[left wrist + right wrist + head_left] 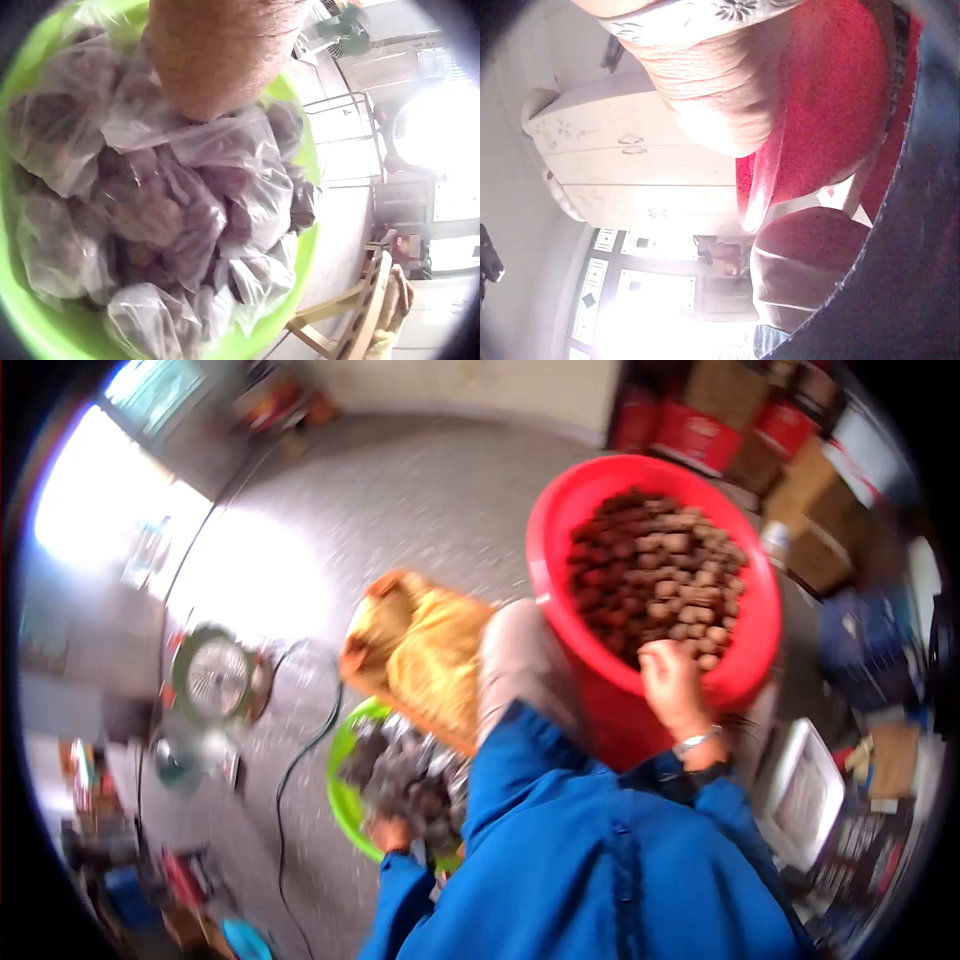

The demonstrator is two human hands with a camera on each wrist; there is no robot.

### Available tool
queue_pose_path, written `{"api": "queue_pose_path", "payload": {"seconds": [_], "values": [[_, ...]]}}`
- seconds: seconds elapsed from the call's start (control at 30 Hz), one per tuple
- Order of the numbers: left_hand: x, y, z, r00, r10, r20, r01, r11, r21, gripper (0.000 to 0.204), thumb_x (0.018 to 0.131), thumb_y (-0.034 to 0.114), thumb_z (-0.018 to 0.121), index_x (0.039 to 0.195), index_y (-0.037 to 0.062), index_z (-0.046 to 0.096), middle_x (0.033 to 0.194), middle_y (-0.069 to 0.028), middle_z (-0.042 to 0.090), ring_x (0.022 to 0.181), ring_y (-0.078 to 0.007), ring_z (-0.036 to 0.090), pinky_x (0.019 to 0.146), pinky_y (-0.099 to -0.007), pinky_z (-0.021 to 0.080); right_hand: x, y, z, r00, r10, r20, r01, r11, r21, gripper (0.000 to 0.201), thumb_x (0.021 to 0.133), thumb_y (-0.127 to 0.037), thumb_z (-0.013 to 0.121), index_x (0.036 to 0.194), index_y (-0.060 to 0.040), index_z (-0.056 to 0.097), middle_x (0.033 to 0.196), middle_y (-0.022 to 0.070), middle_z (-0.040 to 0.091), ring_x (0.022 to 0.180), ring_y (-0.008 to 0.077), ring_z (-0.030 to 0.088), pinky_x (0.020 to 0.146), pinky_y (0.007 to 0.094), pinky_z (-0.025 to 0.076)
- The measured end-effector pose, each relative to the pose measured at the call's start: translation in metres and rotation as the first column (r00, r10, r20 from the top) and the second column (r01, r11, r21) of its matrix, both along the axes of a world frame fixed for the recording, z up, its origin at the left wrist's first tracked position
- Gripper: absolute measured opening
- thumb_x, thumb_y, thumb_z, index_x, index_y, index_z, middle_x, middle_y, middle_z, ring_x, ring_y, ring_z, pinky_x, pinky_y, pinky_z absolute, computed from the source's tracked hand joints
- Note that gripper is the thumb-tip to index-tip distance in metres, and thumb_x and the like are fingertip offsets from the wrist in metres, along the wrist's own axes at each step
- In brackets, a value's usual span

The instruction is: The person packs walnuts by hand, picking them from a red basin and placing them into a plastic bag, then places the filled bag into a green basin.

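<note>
A large red basin (555,540) holds a heap of round brown walnut-like nuts (665,545). My right hand (675,685) is over its near rim, fingertips bent toward the nuts; I cannot tell if anything is between them. In the right wrist view the heel of the right hand (712,97) shows against the basin's red wall, fingers hidden. To the left, a light green basin (345,810) is filled with knotted clear plastic bags (157,217) of round brownish things. My left hand (392,832) is at this basin's near edge, blurred; its fingers are hidden in the left wrist view.
A yellow cloth (435,660) lies over a wooden seat beside my left knee. Further left stand a green fan (215,675) and a dark cable (285,790) on the floor. Cardboard boxes (815,520) and a white tray (805,795) are on the right.
</note>
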State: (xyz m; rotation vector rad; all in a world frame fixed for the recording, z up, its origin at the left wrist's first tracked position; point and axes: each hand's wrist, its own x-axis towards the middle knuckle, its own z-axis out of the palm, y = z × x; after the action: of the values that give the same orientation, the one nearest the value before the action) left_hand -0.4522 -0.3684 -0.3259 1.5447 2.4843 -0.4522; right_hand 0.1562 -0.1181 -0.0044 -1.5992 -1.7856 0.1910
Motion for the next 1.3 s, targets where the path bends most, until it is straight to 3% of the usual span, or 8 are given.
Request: {"api": "queue_pose_path", "payload": {"seconds": [0.03, 0.1, 0.27, 0.43, 0.63, 0.93, 1.13, 1.3], "values": [[0.028, 0.040, 0.065, 1.000, -0.001, -0.009, -0.004, 0.886, -0.463, 0.038, 0.094, 0.031, 0.056, 0.118, 0.0103, 0.076, 0.141, -0.0140, 0.062, 0.135, -0.0376, 0.051, 0.115, -0.0509, 0.037, 0.001, -0.001, -0.002, 1.000, -0.028, -0.004, 0.028, 1.000, -0.003, 0.006, 0.090, -0.010, 0.066, 0.095, -0.0063, 0.066, 0.091, 0.0164, 0.068, 0.086, 0.0393, 0.067, 0.073, 0.0480, 0.053], [-0.014, 0.032, 0.016, 0.977, 0.170, 0.129, -0.181, 0.981, 0.076, 0.036, 0.080, 0.017, 0.063, 0.109, -0.0003, 0.074, 0.131, -0.0202, 0.065, 0.124, -0.0393, 0.056, 0.101, -0.0477, 0.044, 0.003, -0.004, 0.002, 0.999, -0.029, -0.019, 0.029, 1.000, 0.007, 0.007, 0.090, -0.012, 0.065, 0.096, -0.0080, 0.067, 0.093, 0.0151, 0.069, 0.086, 0.0392, 0.067, 0.072, 0.0498, 0.054], [0.040, 0.122, 0.095, 0.911, 0.133, 0.391, -0.377, 0.653, 0.656, 0.039, 0.081, 0.009, 0.058, 0.119, -0.0023, 0.060, 0.110, -0.0216, 0.056, 0.104, -0.0394, 0.056, 0.096, -0.0456, 0.046, 0.005, -0.010, 0.000, 0.996, -0.046, -0.081, 0.047, 0.999, 0.005, 0.012, 0.094, -0.020, 0.061, 0.095, -0.0084, 0.059, 0.089, 0.0166, 0.066, 0.081, 0.0410, 0.066, 0.067, 0.0546, 0.052], [0.097, 0.230, 0.149, 0.827, -0.238, 0.510, -0.307, 0.569, 0.763, 0.035, 0.087, 0.007, 0.058, 0.122, 0.0024, 0.061, 0.108, -0.0145, 0.053, 0.092, -0.0295, 0.055, 0.088, -0.0407, 0.049, 0.021, -0.016, 0.013, 0.968, 0.024, -0.249, -0.025, 1.000, -0.001, 0.009, 0.093, -0.016, 0.062, 0.094, -0.0067, 0.062, 0.094, 0.0155, 0.067, 0.090, 0.0389, 0.066, 0.078, 0.0483, 0.054], [0.224, 0.332, 0.244, 0.374, -0.547, 0.749, -0.354, 0.662, 0.660, 0.028, 0.099, 0.006, 0.054, 0.128, 0.0049, 0.058, 0.101, -0.0016, 0.053, 0.078, -0.0086, 0.049, 0.068, -0.0216, 0.043, 0.107, -0.057, 0.054, 0.904, -0.257, -0.342, 0.313, 0.943, 0.117, 0.008, 0.095, -0.015, 0.063, 0.095, -0.0071, 0.062, 0.091, 0.0171, 0.066, 0.089, 0.0392, 0.066, 0.077, 0.0473, 0.054], [0.390, 0.363, 0.333, 0.029, -0.664, 0.747, -0.027, 0.746, 0.665, 0.036, 0.103, 0.004, 0.052, 0.139, 0.0057, 0.052, 0.098, -0.0012, 0.060, 0.076, -0.0077, 0.054, 0.068, -0.0215, 0.047, 0.304, -0.225, 0.021, 0.374, -0.923, 0.095, 0.905, 0.385, 0.178, 0.007, 0.089, -0.012, 0.066, 0.087, -0.0060, 0.064, 0.088, 0.0193, 0.068, 0.087, 0.0406, 0.067, 0.076, 0.0483, 0.054], [0.420, 0.397, 0.331, -0.036, -0.667, 0.744, 0.079, 0.740, 0.668, 0.035, 0.101, 0.004, 0.054, 0.136, 0.0048, 0.054, 0.098, -0.0030, 0.061, 0.072, -0.0079, 0.054, 0.065, -0.0225, 0.048, 0.334, -0.307, -0.005, -0.034, -0.831, 0.556, 0.986, -0.119, -0.117, 0.033, 0.089, -0.033, 0.071, 0.104, -0.0029, 0.072, 0.109, 0.0167, 0.071, 0.106, 0.0370, 0.066, 0.095, 0.0468, 0.054], [0.440, 0.420, 0.322, -0.029, -0.519, 0.854, 0.166, 0.840, 0.517, 0.036, 0.100, 0.007, 0.058, 0.135, 0.0046, 0.055, 0.095, -0.0055, 0.064, 0.071, -0.0090, 0.057, 0.065, -0.0242, 0.051, 0.358, -0.334, -0.024, 0.083, -0.867, 0.491, 0.884, -0.163, -0.438, 0.050, 0.086, -0.042, 0.076, 0.119, -0.0048, 0.070, 0.135, 0.0180, 0.061, 0.128, 0.0377, 0.056, 0.102, 0.0527, 0.050]]}}
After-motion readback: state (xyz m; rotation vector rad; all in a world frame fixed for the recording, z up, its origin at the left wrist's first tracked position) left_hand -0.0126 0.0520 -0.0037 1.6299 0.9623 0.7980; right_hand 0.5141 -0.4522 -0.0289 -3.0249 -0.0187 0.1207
